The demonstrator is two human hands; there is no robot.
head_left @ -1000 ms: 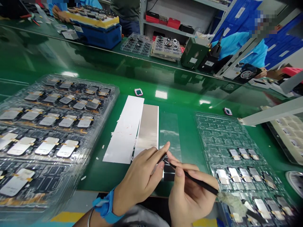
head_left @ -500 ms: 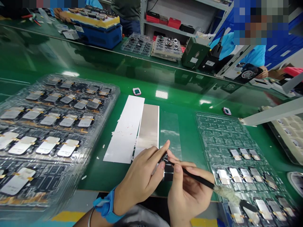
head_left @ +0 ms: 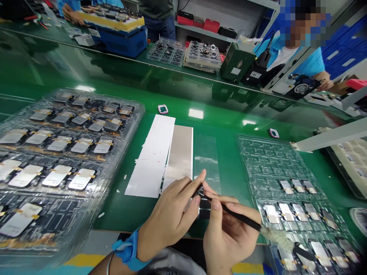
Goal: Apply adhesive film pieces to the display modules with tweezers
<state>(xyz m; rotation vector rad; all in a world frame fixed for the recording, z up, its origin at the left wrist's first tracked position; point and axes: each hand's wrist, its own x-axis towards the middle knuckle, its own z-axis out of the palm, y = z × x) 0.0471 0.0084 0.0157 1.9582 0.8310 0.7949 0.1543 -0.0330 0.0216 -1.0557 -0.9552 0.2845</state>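
Between the thumb and fingers of my left hand [head_left: 177, 210] is a small flat dark-edged piece, mostly hidden by the fingers; it resembles the screen modules in the trays. My right hand [head_left: 229, 233] grips slim black tweezers [head_left: 242, 217], their rear part wrapped in pale tape. The tweezers' tip meets the piece where both hands come together. Under and beyond the hands lie a clear plastic sheet [head_left: 206, 156], a grey-beige sheet [head_left: 181, 149] and a white strip [head_left: 151, 152] with tiny scraps on it.
A clear tray [head_left: 126, 141] of several silver-backed screen modules stands at left. Another clear tray [head_left: 258, 160], partly filled, lies at right. Two small pink-edged frames lie farther back, one a watch-like frame [head_left: 163, 109]. A white post [head_left: 329, 133] juts in at right. A co-worker [head_left: 312, 65] sits opposite.
My hands, the piece and the tweezers stay nearly still. Across the bench, the co-worker at right has shifted, and that person's hand has moved slightly right.
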